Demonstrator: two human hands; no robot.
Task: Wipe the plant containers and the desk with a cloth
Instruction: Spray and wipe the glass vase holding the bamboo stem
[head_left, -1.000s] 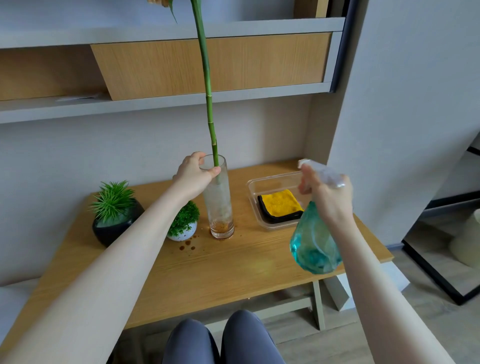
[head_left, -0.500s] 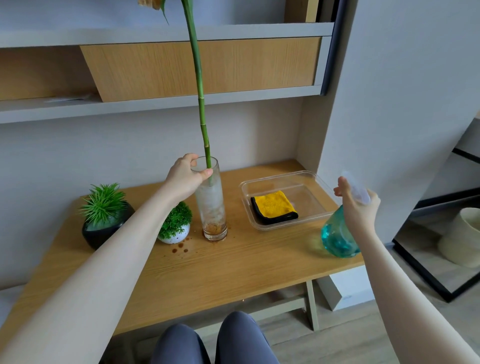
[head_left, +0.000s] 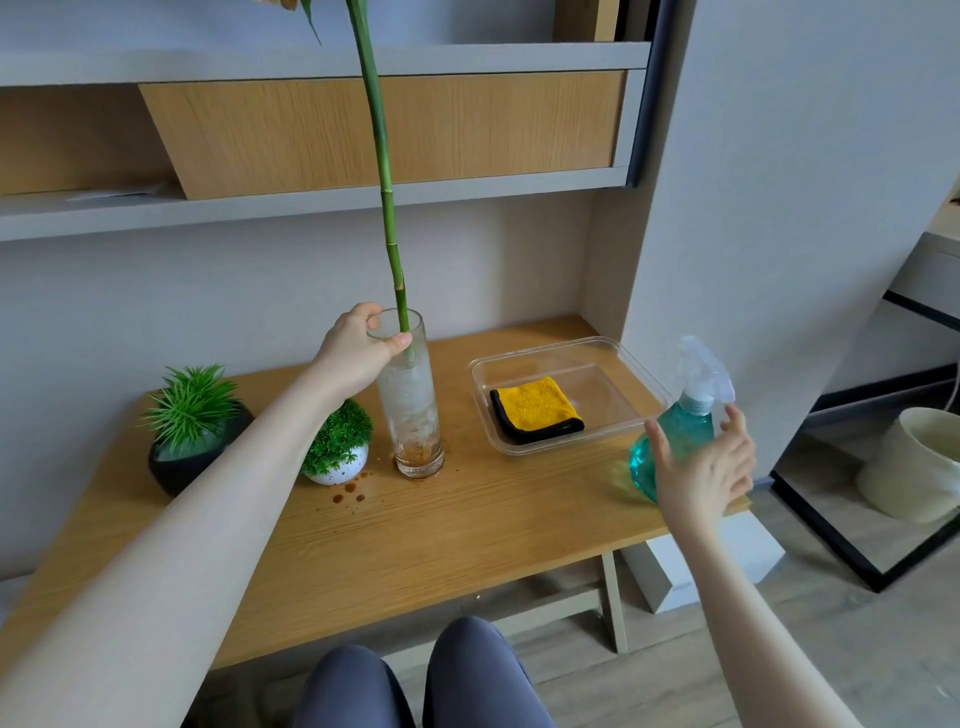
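Landmark: tall glass vase (head_left: 410, 400), upright on the wooden desk (head_left: 467, 530), misted on its wall, brown residue at its base, one green stalk (head_left: 387, 208) rising from it.

- Left hand (head_left: 358, 353): grips the vase rim, thumb across the near side, fingers curled round the far side.
- Small white pot (head_left: 335, 441) with green foliage: just left of the vase, near its base.
- Black pot (head_left: 195, 431) with spiky green plant: further left of the vase, beyond the white pot.
- Brown spots (head_left: 348, 492): on the desk, left of and nearer than the vase base.
- Clear plastic tray (head_left: 639, 374): right of the vase, apart from it.
- Yellow cloth (head_left: 535, 408), black-edged, folded: lying inside the tray.
- Teal spray bottle (head_left: 670, 441): standing well right of the vase, at the desk's right edge, past the tray.
- Right hand (head_left: 701, 473): at the bottle's near side, fingers spread wide and straight; whether they touch the bottle cannot be told.
- Cream bin (head_left: 914, 462): on the floor, far right of the vase.
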